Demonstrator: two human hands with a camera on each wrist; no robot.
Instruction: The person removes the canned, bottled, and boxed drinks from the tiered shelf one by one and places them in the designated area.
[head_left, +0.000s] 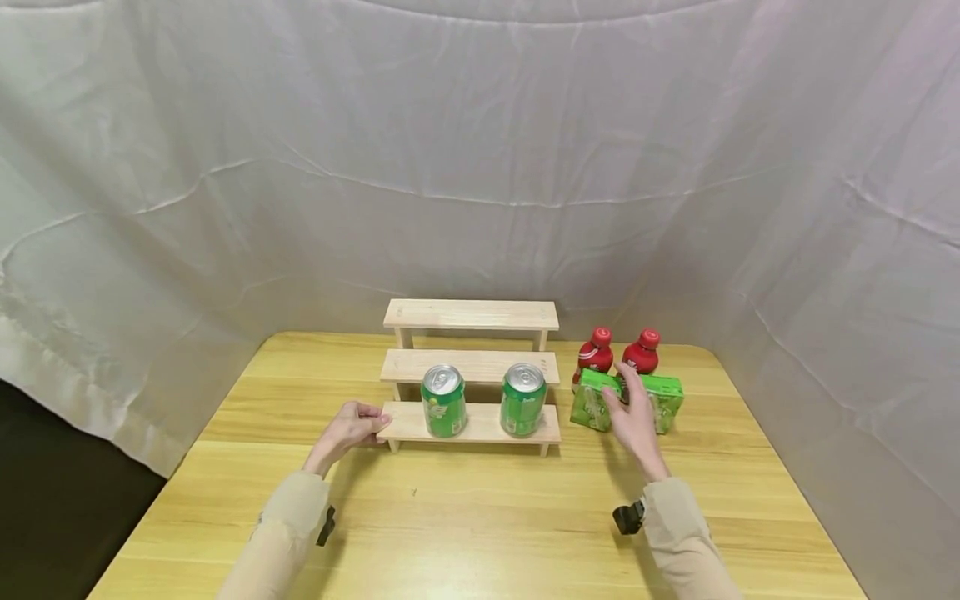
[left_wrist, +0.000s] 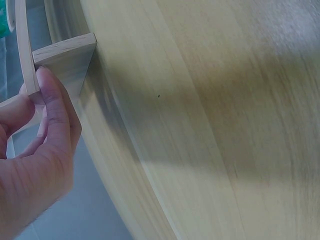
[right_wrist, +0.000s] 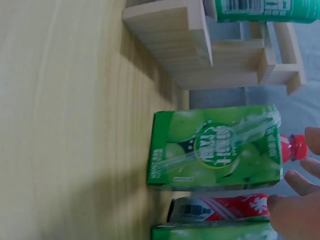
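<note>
Steadying the wooden step shelf [head_left: 471, 423], the left hand [head_left: 347, 431] pinches its bottom-left corner, probably so the two green cans [head_left: 444, 402] don't wobble. Right hand [head_left: 633, 421] hovers open-fingered, empty, at the green juice boxes [head_left: 592, 400] beside the shelf.

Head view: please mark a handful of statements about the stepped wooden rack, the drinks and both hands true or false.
1. Two green cans stand on the lowest step of the wooden rack. True.
2. The left hand holds one of the cans. False: its fingers grip the left end of the lowest step.
3. Two red-capped bottles stand behind the green juice cartons, right of the rack. True.
4. The right hand is curled into a fist on the table. False: its fingers are spread and open at the cartons.
5. The rack's top step carries a bottle. False: nothing stands on it.
</note>
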